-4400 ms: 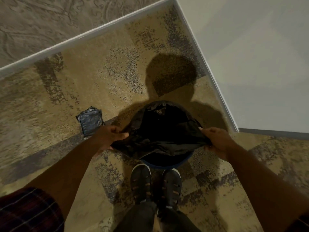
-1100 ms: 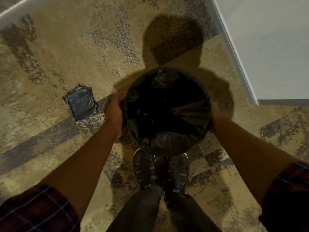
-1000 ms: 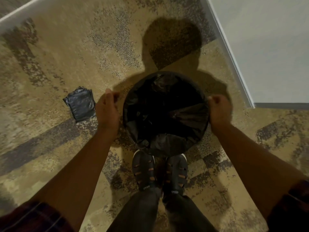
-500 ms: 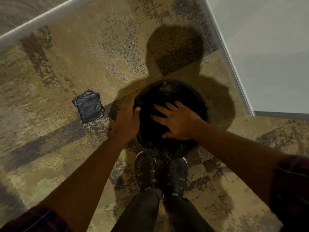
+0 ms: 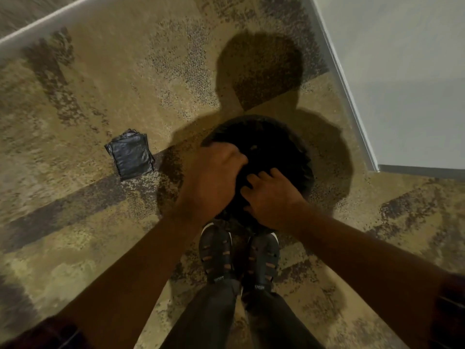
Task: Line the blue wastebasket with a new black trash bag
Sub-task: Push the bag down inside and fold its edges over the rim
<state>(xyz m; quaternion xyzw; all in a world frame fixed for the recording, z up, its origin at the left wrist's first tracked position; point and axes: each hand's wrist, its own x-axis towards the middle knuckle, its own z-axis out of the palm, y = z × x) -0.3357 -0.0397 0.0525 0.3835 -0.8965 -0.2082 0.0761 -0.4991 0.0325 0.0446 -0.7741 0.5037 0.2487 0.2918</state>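
The wastebasket stands on the carpet just in front of my shoes, and the black trash bag [image 5: 279,144] covers its whole mouth and rim, so none of its blue shows. My left hand [image 5: 214,177] is over the left side of the opening, fingers curled down into the bag plastic near the rim. My right hand [image 5: 271,197] lies inside the opening on the near right side, fingers spread and pressed flat on the bag. Both hands hide the near half of the opening.
A folded stack of black bags [image 5: 129,153] lies on the carpet to the left of the basket. A white wall with a baseboard [image 5: 352,96] runs close on the right. Another baseboard [image 5: 50,18] crosses the far left. My shoes [image 5: 216,255] touch the basket's near side.
My hands left the outer sides of the rim and came over the opening. The right hand went into the bag, fingers spread; the left hand moved further over the left side and curled.
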